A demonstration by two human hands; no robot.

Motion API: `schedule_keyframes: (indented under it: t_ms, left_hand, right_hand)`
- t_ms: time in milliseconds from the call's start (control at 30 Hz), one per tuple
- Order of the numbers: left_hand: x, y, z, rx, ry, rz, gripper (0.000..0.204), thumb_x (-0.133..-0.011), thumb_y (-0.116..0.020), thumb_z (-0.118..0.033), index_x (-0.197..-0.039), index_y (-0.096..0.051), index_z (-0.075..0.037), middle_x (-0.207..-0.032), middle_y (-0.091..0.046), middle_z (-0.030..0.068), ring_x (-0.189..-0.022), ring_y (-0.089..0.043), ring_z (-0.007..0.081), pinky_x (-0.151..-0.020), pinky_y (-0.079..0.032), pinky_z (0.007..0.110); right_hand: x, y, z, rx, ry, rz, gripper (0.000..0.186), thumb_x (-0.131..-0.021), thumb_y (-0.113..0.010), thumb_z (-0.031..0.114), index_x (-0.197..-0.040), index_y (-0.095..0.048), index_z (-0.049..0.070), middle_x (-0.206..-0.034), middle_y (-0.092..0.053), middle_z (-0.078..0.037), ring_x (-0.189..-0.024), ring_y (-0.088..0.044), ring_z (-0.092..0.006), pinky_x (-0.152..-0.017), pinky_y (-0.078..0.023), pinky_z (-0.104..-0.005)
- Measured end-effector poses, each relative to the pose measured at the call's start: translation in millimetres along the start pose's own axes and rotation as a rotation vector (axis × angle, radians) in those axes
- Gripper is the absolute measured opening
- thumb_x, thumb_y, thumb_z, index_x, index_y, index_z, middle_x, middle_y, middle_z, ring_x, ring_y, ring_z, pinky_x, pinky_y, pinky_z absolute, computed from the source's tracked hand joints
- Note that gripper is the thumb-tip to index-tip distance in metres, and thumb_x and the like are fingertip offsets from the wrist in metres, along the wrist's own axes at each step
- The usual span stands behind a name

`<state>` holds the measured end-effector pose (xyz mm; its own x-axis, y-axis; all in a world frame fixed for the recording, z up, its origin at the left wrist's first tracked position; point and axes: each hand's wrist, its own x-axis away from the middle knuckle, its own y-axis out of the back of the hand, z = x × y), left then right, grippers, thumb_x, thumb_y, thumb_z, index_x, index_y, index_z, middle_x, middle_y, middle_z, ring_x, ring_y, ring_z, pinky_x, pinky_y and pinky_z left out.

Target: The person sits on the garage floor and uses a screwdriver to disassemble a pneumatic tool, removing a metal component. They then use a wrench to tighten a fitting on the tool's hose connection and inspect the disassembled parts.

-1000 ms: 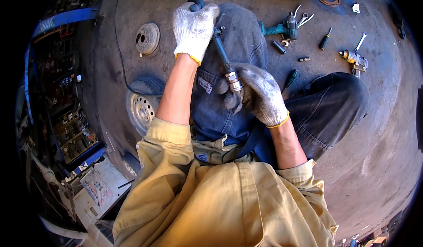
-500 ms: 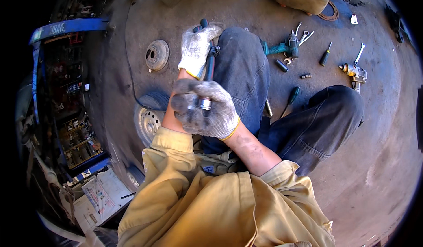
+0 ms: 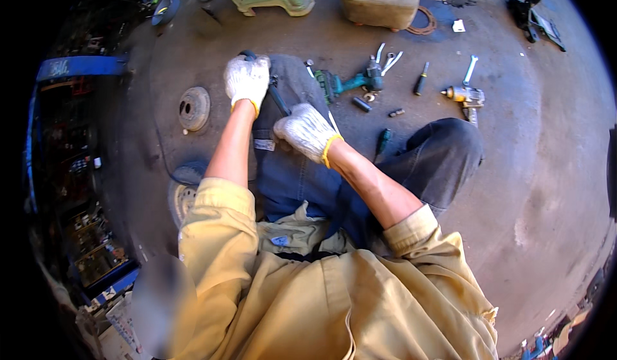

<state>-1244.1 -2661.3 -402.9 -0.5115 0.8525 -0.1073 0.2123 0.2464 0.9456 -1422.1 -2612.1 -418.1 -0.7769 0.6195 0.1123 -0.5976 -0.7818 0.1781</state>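
Holding small parts, mostly too dim to name, rack stands at left. Left hand grips tool over thigh; right hand clasps its near end, hiding it. Wheel is partly hidden by sleeve.

Head-worn fisheye — downward over left hand and right hand
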Motion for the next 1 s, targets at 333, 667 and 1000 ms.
schedule_keyframes:
  t_ms: [333, 667, 1000]
  left_hand:
    - [-10.8, -0.5, -36.1, -0.140, 0.092, 0.060, 0.046, -0.084, -0.047, -0.041, -0.092, -0.070, -0.001, -0.102, -0.064, 0.0256, -0.098, -0.062, 0.0397, -0.085, -0.049, 0.047]
    - [10.1, 4.4, -36.5, 0.249, -0.059, 0.057, 0.032, -0.072, -0.062, -0.031, -0.074, -0.068, 0.001, -0.074, -0.065, 0.0224, -0.066, -0.062, 0.0328, -0.063, -0.045, 0.041]
    - [22.6, 14.3, -17.1, 0.556, 0.093, 0.100, 0.030, -0.067, -0.066, -0.029, -0.064, -0.063, 0.001, -0.061, -0.060, 0.0192, -0.058, -0.058, 0.0306, -0.058, -0.043, 0.042]
  right_hand:
    - [18.2, 51.7, 62.2, 1.177, -0.019, -0.205, 0.016, -0.079, -0.062, 0.017, -0.086, -0.076, 0.015, -0.085, -0.073, -0.008, -0.079, -0.072, -0.0238, -0.062, -0.054, -0.0389]
    - [42.6, 15.8, 13.2, 0.360, -0.014, -0.353, 0.030, -0.081, -0.064, 0.029, -0.089, -0.058, 0.000, -0.077, -0.065, -0.020, -0.071, -0.067, -0.0334, -0.065, -0.052, -0.0417]
    - [56.3, 9.9, 11.8, -0.901, -0.159, 0.070, 0.030, -0.094, -0.057, 0.023, -0.107, -0.058, -0.004, -0.088, -0.066, -0.010, -0.067, -0.063, -0.0132, -0.058, -0.051, -0.0243]
